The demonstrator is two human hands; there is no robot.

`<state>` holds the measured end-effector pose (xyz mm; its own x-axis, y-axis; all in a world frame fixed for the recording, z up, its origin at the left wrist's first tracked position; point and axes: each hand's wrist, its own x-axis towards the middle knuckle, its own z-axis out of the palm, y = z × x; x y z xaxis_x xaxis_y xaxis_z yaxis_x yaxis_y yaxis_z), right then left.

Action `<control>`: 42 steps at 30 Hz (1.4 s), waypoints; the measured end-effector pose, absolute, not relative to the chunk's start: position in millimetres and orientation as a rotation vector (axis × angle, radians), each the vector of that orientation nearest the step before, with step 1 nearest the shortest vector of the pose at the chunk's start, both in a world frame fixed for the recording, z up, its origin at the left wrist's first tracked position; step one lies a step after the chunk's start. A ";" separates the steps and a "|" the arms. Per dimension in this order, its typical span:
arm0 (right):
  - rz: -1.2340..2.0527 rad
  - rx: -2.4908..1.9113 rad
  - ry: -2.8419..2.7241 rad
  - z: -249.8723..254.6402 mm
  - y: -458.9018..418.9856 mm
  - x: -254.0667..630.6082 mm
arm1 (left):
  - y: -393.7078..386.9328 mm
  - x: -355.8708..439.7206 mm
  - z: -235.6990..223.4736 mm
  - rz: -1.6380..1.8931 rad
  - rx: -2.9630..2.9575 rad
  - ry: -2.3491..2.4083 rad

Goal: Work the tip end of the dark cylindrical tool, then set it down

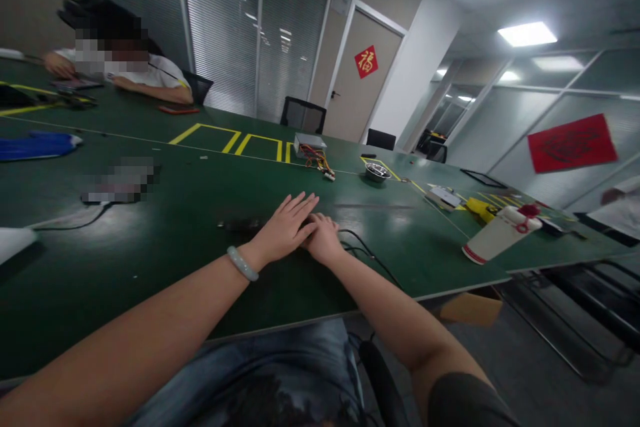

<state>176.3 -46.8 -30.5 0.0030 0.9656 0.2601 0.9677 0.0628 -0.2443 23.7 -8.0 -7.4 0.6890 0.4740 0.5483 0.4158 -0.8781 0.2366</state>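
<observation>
My left hand [285, 225], with a pale bangle [243, 263] at its wrist, lies with fingers stretched out, its fingertips and thumb over the fingers of my right hand. A dark, elongated object [243, 223] lies on the table beneath and left of my left hand; its kind is too blurred to tell. My right hand [324, 239] is curled at the object's right end, where its grip is partly hidden. From there a black cable [373, 255] runs right and toward the table's near edge.
On the green table [165, 267] are a power supply with loose wires [310, 145], a metal bowl [377, 171], a tilted white tumbler [500, 235] and a blue item [37, 145]. A pixelated device [120, 180] with a cable lies left. Another person [165, 80] sits across at far left.
</observation>
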 end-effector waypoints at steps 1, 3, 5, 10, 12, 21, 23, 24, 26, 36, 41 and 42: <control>0.011 -1.898 -2.051 -32.9 -37.3 156.8 | -6.1 21.1 -6.9 0.970 2.782 0.770; 0.053 -1.818 -2.151 -35.1 -22.0 129.2 | -0.6 14.8 -6.4 1.001 2.739 0.825; 0.092 -1.735 -2.210 -32.7 -13.4 118.9 | 5.3 8.5 -5.7 1.035 2.680 0.874; 0.240 -1.385 -2.134 -8.8 -22.1 156.6 | 12.9 0.7 -2.6 1.080 2.533 0.884; 0.263 -1.411 -2.097 2.6 -31.5 182.4 | 13.3 -0.3 -1.9 1.055 2.523 0.850; 0.730 -1.885 -2.275 14.1 -52.8 230.8 | 17.9 -9.7 -2.6 0.620 2.820 0.744; 0.752 -1.887 -2.306 16.4 -53.5 229.1 | 16.7 -8.9 -1.8 0.576 2.857 0.781; 0.750 -1.902 -2.310 17.7 -53.6 228.2 | 15.8 -7.9 -1.5 0.559 2.872 0.796; 0.712 -1.947 -2.292 18.9 -53.6 226.4 | 13.9 -5.6 -1.0 0.543 2.896 0.813; 0.071 -2.248 -1.844 9.3 -41.6 213.7 | 12.0 4.3 -4.0 0.519 2.910 0.945; -0.137 -2.015 -1.955 4.8 -37.7 212.5 | 12.8 5.7 -4.2 0.502 2.898 0.991; -0.133 -1.961 -2.015 2.7 -39.1 211.0 | 12.9 5.8 -4.6 0.504 2.896 0.999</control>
